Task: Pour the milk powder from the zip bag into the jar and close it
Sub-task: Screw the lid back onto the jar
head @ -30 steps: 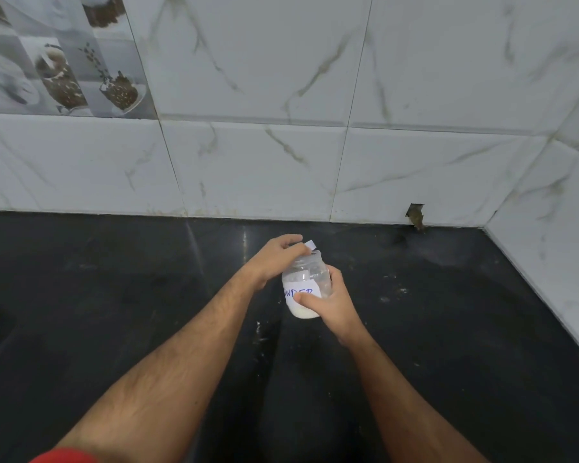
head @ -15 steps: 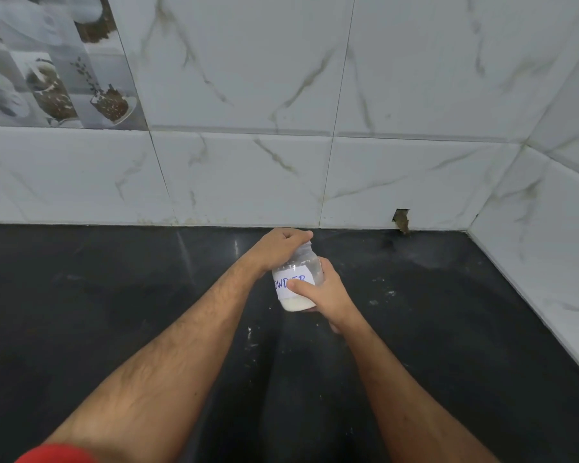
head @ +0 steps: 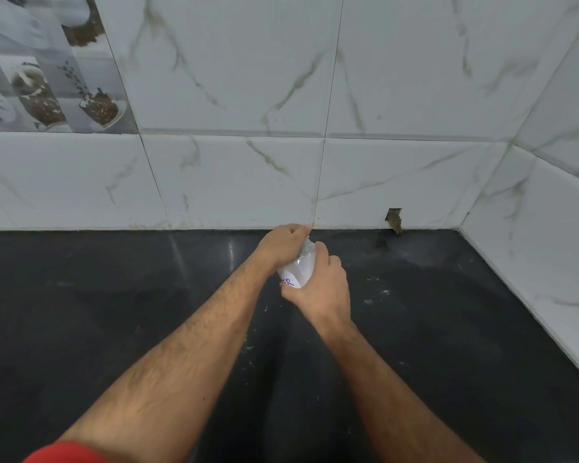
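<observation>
Head view, single entry.

Item: jar (head: pixel 300 267), clear, part-filled with white powder, white label with blue handwriting low on its side. It was held between both hands above the black countertop (head: pixel 114 312), at about the centre of the view and close to the back wall; whether its base touched the surface could not be told, being hidden by the hand. Its long axis ran tilted, the top leaning toward 1 o'clock and away from the person, the base toward 7 o'clock.

Right hand (head: pixel 321 289): wrapped round the jar body from the 4 o'clock side, fingers curled about the label, thumb up along the wall.

Left hand (head: pixel 286 240): curled over the top of the jar from 10 o'clock, fingers closed down on what was judged to be the lid; the lid itself was hidden. The two hands sat almost touching, the left above and beyond the right.

Judgement: the closing turn would be made about the tilted axis, the left hand twisting, the right bracing. The zip bag was not in view.

Surface: polished dark stone, faint white powder specks at 3 o'clock of the jar.

Room: white marble-pattern wall tiles (head: pixel 398 95) at 12 o'clock, corner at 2 o'clock, a small chipped hole (head: pixel 394 220) at the wall base, decorative coffee-print tiles (head: pixel 47 78) at 10 o'clock. Red sleeve (head: pixel 64 452) at 7 o'clock.
</observation>
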`<action>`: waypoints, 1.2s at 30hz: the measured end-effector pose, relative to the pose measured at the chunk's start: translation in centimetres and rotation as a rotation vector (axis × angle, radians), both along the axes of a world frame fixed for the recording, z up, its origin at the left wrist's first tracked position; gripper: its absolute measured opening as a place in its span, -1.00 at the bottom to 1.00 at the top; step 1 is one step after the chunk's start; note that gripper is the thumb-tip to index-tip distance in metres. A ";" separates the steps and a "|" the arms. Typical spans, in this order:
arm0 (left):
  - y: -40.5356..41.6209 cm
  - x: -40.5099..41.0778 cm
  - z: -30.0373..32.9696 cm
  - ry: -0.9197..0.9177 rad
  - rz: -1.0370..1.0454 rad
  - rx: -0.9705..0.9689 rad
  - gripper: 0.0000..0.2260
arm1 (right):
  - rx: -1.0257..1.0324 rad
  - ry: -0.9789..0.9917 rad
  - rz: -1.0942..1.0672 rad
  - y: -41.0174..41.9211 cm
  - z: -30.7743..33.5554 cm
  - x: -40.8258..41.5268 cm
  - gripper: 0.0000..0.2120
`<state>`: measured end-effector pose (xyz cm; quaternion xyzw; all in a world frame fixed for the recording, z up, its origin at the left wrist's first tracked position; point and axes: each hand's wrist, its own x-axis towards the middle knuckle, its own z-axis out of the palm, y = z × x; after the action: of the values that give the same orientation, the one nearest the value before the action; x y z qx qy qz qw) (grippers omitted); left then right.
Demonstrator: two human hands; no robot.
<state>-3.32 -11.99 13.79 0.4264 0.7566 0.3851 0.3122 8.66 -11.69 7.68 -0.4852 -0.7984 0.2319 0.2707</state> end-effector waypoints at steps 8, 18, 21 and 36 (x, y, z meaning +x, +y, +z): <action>-2.1 -3.6 0.4 -0.296 -0.177 -0.050 -0.51 | -0.382 0.203 0.218 1.0 1.6 0.3 -0.37; -2.3 -3.9 -0.9 -0.255 -0.120 0.041 -0.74 | -0.312 0.098 0.187 -0.4 1.6 -0.9 -0.29; -2.2 -3.5 -1.1 -0.147 -0.102 -0.022 -0.71 | -0.189 -0.013 0.136 -1.2 1.1 -1.4 -0.20; -3.1 -6.4 -2.2 -0.218 -0.078 0.210 -0.57 | -0.589 0.466 0.287 1.5 -0.2 -0.7 -0.32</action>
<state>-9.74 -15.12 11.58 0.4415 0.6565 0.4937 0.3610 7.98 -10.15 7.46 -0.3600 -0.6746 0.5902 0.2587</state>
